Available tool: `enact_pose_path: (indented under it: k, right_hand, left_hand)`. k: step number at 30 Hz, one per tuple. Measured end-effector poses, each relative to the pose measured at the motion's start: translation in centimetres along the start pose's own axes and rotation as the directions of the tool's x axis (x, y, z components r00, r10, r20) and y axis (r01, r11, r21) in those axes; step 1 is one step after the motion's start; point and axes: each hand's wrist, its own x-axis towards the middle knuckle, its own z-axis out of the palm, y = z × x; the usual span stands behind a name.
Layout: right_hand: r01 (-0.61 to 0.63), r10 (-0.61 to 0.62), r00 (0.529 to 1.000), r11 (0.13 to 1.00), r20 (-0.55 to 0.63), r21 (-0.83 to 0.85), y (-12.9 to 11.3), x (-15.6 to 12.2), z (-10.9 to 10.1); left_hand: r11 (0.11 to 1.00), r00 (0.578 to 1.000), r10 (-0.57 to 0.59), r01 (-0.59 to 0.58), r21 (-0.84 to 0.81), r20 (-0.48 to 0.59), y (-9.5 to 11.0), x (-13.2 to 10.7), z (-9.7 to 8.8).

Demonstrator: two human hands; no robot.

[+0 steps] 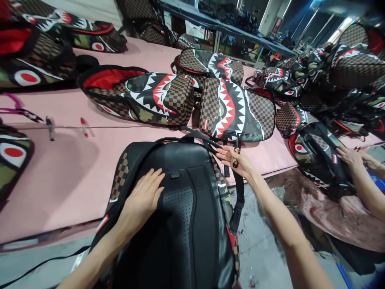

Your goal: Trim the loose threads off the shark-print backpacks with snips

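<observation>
A backpack (177,208) lies with its black padded back panel facing up in front of me, its brown checkered side showing at the edges. My left hand (147,190) rests flat on the left part of this panel, fingers stretched out. At the backpack's upper right edge, my right hand (236,159) has its fingers extended against a black strap (210,141). Small dark thread snips (236,155) appear held across that hand by the thumb; their grip is partly hidden. Another black strap (239,196) hangs down the backpack's right side.
Shark-mouth backpacks (237,110) lie close behind on the pink table (66,168), one with its red lining open (111,78). Two markers (84,126) lie at left. At right, a co-worker's hands (351,158) touch another backpack (319,152). More bags are piled beyond.
</observation>
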Motion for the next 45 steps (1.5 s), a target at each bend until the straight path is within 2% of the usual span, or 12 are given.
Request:
enact_pose_path:
  k: [3,6,11,13,19,21,26,29,31,35,40,45]
  right_hand:
    - [0.013,-0.016,0.999,0.996,-0.041,-0.088,-0.1,-0.6,0.1]
    - [0.101,-0.166,0.979,0.9,-0.119,-0.423,0.1,-2.2,1.1]
    - [0.117,-0.507,0.861,0.277,-0.041,-0.954,2.2,-6.0,2.1]
    - [0.014,-0.497,0.864,0.189,-0.083,-0.982,3.0,-5.8,1.7]
    - [0.061,-0.369,0.895,0.66,-0.252,-0.749,1.1,-0.5,0.9]
    - [0.113,-0.344,0.916,0.713,-0.205,-0.692,0.2,-0.2,2.1]
    - [0.213,-0.202,0.971,0.482,0.13,-0.85,2.0,-4.3,7.1]
    - [0.247,-0.097,0.969,0.358,0.227,-0.9,4.1,-6.0,8.5]
    - [0.222,-0.09,0.975,0.32,0.203,-0.921,4.8,-6.2,8.3]
    - [0.228,-0.119,0.973,0.338,0.199,-0.913,4.5,-5.6,6.3]
    - [0.163,-0.194,0.979,0.556,0.063,-0.815,4.1,-4.3,3.8]
    - [0.112,-0.265,0.963,0.539,-0.042,-0.835,4.0,-3.3,2.0]
  left_hand:
    - [0.996,1.0,-0.003,0.004,0.087,-0.008,0.1,-0.3,-1.9]
    - [0.957,0.967,-0.249,0.253,0.139,-0.05,-1.1,-2.8,-3.3]
    - [0.779,0.777,-0.625,0.617,0.111,0.077,-3.5,-7.7,-4.7]
    - [0.762,0.761,-0.645,0.637,0.115,0.063,-4.4,-7.1,-5.1]
    - [0.833,0.84,-0.539,0.543,-0.11,0.062,-5.7,1.2,-5.4]
    - [0.88,0.887,-0.462,0.458,-0.126,0.005,-5.5,3.4,-5.8]
    - [0.949,0.91,-0.313,0.29,-0.122,-0.271,-2.6,9.8,-5.8]
    - [0.979,0.999,0.01,-0.016,-0.204,-0.032,0.5,15.7,-2.8]
    - [0.967,0.973,0.184,-0.154,-0.201,0.14,2.4,19.2,0.0]
    - [0.935,0.796,0.343,-0.338,-0.105,0.499,4.0,22.9,3.7]
    - [0.919,0.715,0.369,-0.378,-0.116,0.594,4.8,23.4,3.7]
    - [0.93,0.722,0.329,-0.36,-0.075,0.609,5.9,23.2,3.9]
